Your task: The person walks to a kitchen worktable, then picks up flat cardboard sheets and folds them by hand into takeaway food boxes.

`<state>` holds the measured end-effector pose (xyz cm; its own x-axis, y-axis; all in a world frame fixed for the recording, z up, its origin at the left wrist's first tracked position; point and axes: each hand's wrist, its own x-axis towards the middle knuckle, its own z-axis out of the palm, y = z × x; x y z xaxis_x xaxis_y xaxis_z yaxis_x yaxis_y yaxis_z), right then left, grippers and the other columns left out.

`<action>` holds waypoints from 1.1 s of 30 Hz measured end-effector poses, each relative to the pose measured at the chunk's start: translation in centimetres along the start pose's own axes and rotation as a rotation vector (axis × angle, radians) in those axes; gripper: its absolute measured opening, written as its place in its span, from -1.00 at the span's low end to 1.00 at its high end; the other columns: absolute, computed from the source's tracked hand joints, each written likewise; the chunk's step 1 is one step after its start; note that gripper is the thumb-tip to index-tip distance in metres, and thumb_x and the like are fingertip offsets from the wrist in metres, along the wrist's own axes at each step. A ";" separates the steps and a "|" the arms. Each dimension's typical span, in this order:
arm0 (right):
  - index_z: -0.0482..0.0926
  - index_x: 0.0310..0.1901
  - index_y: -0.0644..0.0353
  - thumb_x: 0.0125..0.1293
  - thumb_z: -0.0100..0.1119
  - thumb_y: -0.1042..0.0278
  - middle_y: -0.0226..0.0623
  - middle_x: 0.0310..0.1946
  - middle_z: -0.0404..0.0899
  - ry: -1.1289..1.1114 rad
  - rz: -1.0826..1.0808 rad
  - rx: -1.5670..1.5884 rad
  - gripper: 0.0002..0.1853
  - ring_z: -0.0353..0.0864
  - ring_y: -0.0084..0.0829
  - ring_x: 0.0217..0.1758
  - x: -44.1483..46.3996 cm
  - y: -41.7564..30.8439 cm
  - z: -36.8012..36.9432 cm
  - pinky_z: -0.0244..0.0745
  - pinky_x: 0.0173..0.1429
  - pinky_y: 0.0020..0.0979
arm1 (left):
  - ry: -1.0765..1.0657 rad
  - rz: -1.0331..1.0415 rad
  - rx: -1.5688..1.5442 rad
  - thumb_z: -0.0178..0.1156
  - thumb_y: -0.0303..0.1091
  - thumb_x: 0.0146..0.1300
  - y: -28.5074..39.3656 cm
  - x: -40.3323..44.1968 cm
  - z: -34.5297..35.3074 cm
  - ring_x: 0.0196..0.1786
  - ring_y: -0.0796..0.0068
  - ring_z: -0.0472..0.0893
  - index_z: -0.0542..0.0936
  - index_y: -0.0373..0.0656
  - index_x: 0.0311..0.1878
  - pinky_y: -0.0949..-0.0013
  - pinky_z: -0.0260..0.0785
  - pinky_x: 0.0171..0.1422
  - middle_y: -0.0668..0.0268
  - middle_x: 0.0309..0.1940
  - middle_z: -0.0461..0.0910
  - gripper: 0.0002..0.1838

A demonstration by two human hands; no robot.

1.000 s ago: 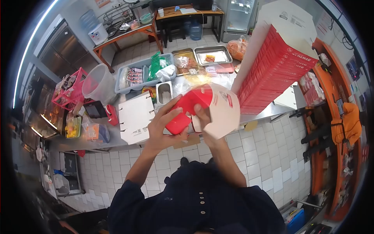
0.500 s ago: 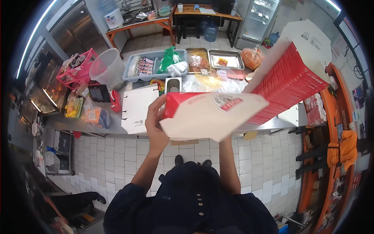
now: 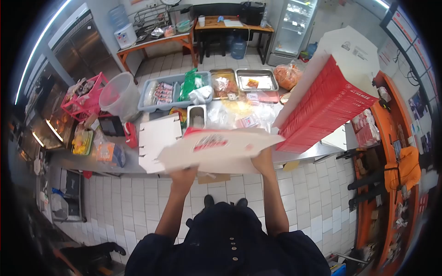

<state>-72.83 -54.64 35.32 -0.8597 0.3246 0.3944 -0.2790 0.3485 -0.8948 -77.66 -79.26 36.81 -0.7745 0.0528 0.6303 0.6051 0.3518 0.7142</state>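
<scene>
A white cardboard food box [image 3: 216, 149] with a red printed logo and a strip of red side hangs blurred over the front of the metal table. My left hand [image 3: 183, 177] grips its lower left edge, the fingers partly hidden by the card. On the right part of the box, my right hand [image 3: 262, 162] is closed on the edge, with its fingertips covered. Left of the box lies a flat white carton [image 3: 156, 138] with slotted edges. A tall stack of red boxes [image 3: 317, 103] stands just right of my right hand.
Behind the box are a blue-grey tub [image 3: 147, 108] of packets, a small steel pan [image 3: 197, 117] and steel trays [image 3: 258, 86]. A clear bucket [image 3: 120, 96], pink basket [image 3: 85, 99] and dark-screened device [image 3: 112, 126] stand left. An orange garment [image 3: 403, 168] shows at right.
The box has moved left and down and tilted flatter, showing less of its red side. My left hand has shifted from its left side to beneath its lower edge.
</scene>
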 end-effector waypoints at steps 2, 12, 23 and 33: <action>0.66 0.04 0.29 0.19 0.33 0.59 -0.15 -0.09 0.72 -0.222 -0.005 -0.036 -0.66 0.71 -0.39 -0.12 0.5 -1.3 -1.2 0.56 0.01 -0.39 | -0.289 -0.109 -0.113 0.46 -0.36 0.18 1.6 0.7 -0.3 0.00 0.31 0.61 0.57 -0.30 0.12 0.17 0.44 0.17 0.18 -0.11 0.66 -0.53; 0.70 -0.09 0.29 0.51 0.13 0.16 -0.31 -0.31 0.71 0.141 0.175 0.064 -0.68 0.66 -0.44 -0.27 0.0 -0.2 -2.1 0.52 -0.13 -0.40 | -0.487 -0.332 -0.096 0.31 -0.34 0.36 0.7 0.8 2.3 -0.20 0.43 0.72 0.67 -0.28 -0.03 0.39 0.55 0.02 0.26 -0.26 0.75 -0.77; 0.59 -0.28 0.15 0.35 0.37 0.41 -0.47 -0.44 0.59 0.454 0.356 0.780 -0.89 0.55 -0.67 -0.42 -0.4 -3.2 2.3 0.50 -0.30 -0.57 | -0.310 -0.264 -0.555 0.14 -0.33 0.50 4.2 -1.4 5.8 0.06 0.39 0.62 0.45 -0.28 0.27 0.28 0.38 0.24 0.17 0.10 0.63 -0.62; 0.61 -0.12 0.21 0.41 0.29 0.42 -0.41 -0.21 0.68 0.275 0.393 0.998 -0.90 0.63 -0.56 -0.23 -0.7 -5.3 4.8 0.55 -0.06 -0.46 | -0.198 -0.445 -0.713 0.15 -0.37 0.49 3.9 -1.3 7.9 0.01 0.45 0.64 0.51 -0.34 0.16 0.34 0.44 0.20 0.23 -0.09 0.67 -0.70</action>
<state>-72.83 -60.94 38.82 -0.8744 0.4841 -0.0320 -0.3332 -0.6472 -0.6856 -75.79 -70.56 36.35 -0.9447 0.2347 0.2292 0.1575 -0.2884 0.9445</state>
